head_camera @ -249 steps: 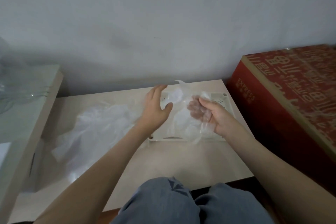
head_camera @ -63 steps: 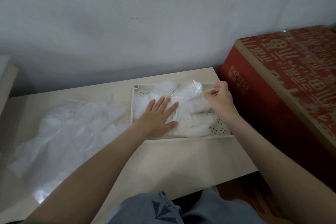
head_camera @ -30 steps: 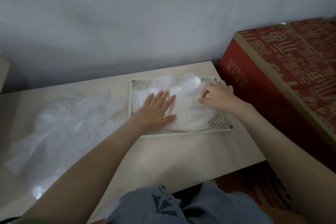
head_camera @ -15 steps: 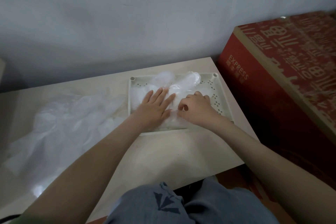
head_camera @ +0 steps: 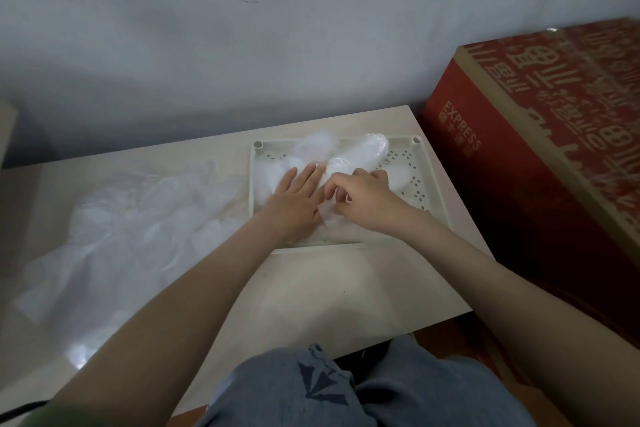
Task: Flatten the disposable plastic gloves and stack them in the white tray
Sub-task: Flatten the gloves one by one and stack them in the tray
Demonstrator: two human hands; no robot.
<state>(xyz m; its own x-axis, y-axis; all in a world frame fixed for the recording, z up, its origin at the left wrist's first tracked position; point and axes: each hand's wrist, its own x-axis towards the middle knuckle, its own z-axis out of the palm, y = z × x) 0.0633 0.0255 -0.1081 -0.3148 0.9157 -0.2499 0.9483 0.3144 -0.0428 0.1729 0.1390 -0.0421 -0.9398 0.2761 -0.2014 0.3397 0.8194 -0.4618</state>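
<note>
- The fingers [head_camera: 309, 176] of my left hand [head_camera: 293, 206] lie straight and close together, palm down. They press flat on the stacked gloves [head_camera: 360, 152] and grip nothing.
- The fingers [head_camera: 375, 177] of my right hand [head_camera: 370, 201] are just beside them, curled with knuckles up on the same plastic. I cannot tell whether they pinch it.
- The white tray [head_camera: 434, 184] holds that stack under both sets of fingers, and its perforated floor shows beyond my right fingertips.
- The loose gloves [head_camera: 138, 229] lie in a crumpled heap to the left of my left fingers, on the table [head_camera: 311, 288].
- A red box [head_camera: 519, 166] stands to the right of my right fingers, beside the table.
</note>
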